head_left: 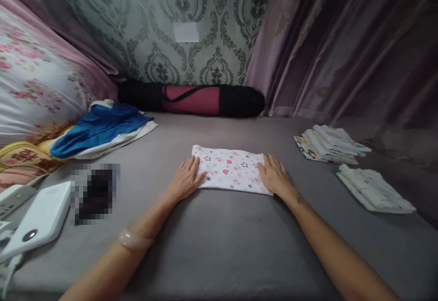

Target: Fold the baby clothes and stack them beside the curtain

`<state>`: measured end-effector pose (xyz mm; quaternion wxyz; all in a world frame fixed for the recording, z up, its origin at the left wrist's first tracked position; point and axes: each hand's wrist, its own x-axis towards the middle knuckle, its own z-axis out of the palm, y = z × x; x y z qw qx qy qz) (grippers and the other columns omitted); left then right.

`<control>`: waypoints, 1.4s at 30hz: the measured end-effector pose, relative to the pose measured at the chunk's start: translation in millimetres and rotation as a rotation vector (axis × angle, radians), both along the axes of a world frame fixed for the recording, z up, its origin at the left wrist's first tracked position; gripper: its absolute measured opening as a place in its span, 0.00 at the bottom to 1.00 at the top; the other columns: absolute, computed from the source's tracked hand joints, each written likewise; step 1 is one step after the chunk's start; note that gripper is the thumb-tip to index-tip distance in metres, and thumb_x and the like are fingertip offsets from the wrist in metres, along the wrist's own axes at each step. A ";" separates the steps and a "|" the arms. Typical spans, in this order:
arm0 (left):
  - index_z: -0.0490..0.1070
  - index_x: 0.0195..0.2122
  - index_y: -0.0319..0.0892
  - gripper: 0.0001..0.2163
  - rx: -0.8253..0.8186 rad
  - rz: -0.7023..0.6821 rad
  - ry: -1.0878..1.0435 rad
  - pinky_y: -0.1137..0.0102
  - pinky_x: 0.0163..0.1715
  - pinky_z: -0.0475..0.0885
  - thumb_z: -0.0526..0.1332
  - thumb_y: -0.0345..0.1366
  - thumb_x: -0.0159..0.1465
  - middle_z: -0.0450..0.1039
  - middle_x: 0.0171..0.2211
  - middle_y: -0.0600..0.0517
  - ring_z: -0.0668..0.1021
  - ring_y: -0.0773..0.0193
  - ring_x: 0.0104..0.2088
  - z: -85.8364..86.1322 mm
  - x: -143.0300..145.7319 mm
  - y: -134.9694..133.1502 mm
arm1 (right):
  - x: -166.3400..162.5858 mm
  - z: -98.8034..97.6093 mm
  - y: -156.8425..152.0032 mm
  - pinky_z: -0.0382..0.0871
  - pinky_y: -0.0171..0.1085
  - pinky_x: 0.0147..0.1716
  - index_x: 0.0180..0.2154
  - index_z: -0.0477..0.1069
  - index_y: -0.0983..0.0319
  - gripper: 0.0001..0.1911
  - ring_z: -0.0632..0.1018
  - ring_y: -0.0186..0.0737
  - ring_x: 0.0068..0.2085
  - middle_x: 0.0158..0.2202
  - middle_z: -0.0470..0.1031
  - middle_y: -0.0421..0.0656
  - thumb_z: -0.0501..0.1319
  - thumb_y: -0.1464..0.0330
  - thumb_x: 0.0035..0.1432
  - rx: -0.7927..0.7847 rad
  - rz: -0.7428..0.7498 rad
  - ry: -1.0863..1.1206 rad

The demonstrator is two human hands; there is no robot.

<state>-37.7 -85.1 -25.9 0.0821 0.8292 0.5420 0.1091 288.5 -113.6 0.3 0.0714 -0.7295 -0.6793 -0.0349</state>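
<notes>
Head view: white, pink-and-red-printed, folded rectangular cloth (236,169), flat on grey fabric surface (222,237); left hand (186,179) and right hand (276,177) on its opposite ends, fingers (273,161) extended, unclenched.

A damask-patterned wallpaper (219,13) covered the far wall, with a small white rectangle (186,32) on it. Along its foot lay a long cylindrical bag (191,100), black at both ends and maroon in the middle, a black strap crossing it. A mauve satin curtain (328,41) hung on the right. At the left bulged a white pillow (37,73) printed with pink flowers; before it lay a rumpled blue and white cloth (102,125) and a yellow cushion (27,157) bearing a dark character. Nearer were a white power strip (13,198), a white power bank (41,216) with a cable (12,269) at its near end, and a dark, pixelated object (96,194).
</notes>
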 end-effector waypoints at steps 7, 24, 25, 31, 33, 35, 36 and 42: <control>0.49 0.65 0.35 0.30 -0.018 -0.016 -0.080 0.59 0.63 0.51 0.40 0.51 0.69 0.49 0.66 0.39 0.54 0.54 0.66 12.7 -8.7 -13.1 | -32.8 -5.7 4.9 0.45 0.46 0.63 0.63 0.53 0.75 0.33 0.54 0.49 0.66 0.66 0.52 0.55 0.39 0.59 0.67 0.052 0.165 -0.049; 0.70 0.49 0.39 0.20 0.430 0.727 0.064 0.52 0.48 0.65 0.57 0.48 0.62 0.64 0.47 0.39 0.68 0.46 0.48 21.2 -170.0 -104.1 | -24.1 -33.1 14.4 0.54 0.49 0.60 0.59 0.60 0.77 0.36 0.63 0.54 0.61 0.60 0.62 0.58 0.34 0.57 0.66 0.176 0.225 -0.159; 0.70 0.48 0.39 0.20 0.427 0.759 0.072 0.52 0.48 0.65 0.57 0.48 0.61 0.64 0.47 0.39 0.67 0.45 0.48 21.4 -174.4 -103.4 | -24.1 -32.9 14.5 0.54 0.49 0.59 0.59 0.60 0.78 0.36 0.63 0.54 0.61 0.60 0.63 0.58 0.33 0.57 0.66 0.176 0.229 -0.161; 0.72 0.46 0.40 0.19 0.364 0.814 0.078 0.52 0.49 0.64 0.59 0.48 0.60 0.63 0.49 0.39 0.66 0.44 0.49 21.6 -181.1 -96.4 | -22.7 -34.7 16.3 0.54 0.50 0.59 0.60 0.59 0.78 0.38 0.63 0.54 0.61 0.61 0.62 0.59 0.32 0.56 0.66 0.169 0.239 -0.154; 0.72 0.45 0.40 0.19 0.346 0.824 0.096 0.52 0.48 0.64 0.59 0.49 0.60 0.63 0.49 0.39 0.66 0.44 0.49 21.5 -179.8 -95.5 | -21.6 -36.7 17.6 0.54 0.50 0.59 0.60 0.59 0.77 0.38 0.63 0.54 0.61 0.61 0.62 0.58 0.32 0.56 0.65 0.168 0.239 -0.142; 0.72 0.44 0.40 0.19 0.339 0.831 0.119 0.53 0.48 0.65 0.59 0.49 0.60 0.63 0.49 0.40 0.66 0.45 0.49 21.7 -178.4 -95.3 | -20.1 -39.0 19.0 0.54 0.51 0.59 0.60 0.59 0.78 0.38 0.62 0.54 0.61 0.61 0.61 0.59 0.32 0.56 0.65 0.166 0.247 -0.133; 0.72 0.44 0.40 0.19 0.340 0.834 0.128 0.53 0.48 0.65 0.59 0.49 0.60 0.63 0.49 0.40 0.66 0.45 0.49 22.0 -177.8 -95.2 | -19.2 -40.1 19.7 0.54 0.51 0.60 0.60 0.59 0.78 0.38 0.62 0.54 0.61 0.61 0.61 0.59 0.32 0.56 0.65 0.164 0.250 -0.129; 0.71 0.45 0.40 0.18 0.386 0.822 0.096 0.53 0.48 0.64 0.58 0.48 0.61 0.63 0.50 0.40 0.66 0.45 0.50 25.9 -169.4 -91.9 | -17.5 -37.7 22.2 0.52 0.52 0.60 0.61 0.58 0.75 0.38 0.61 0.54 0.63 0.62 0.60 0.58 0.33 0.54 0.64 0.117 0.234 -0.077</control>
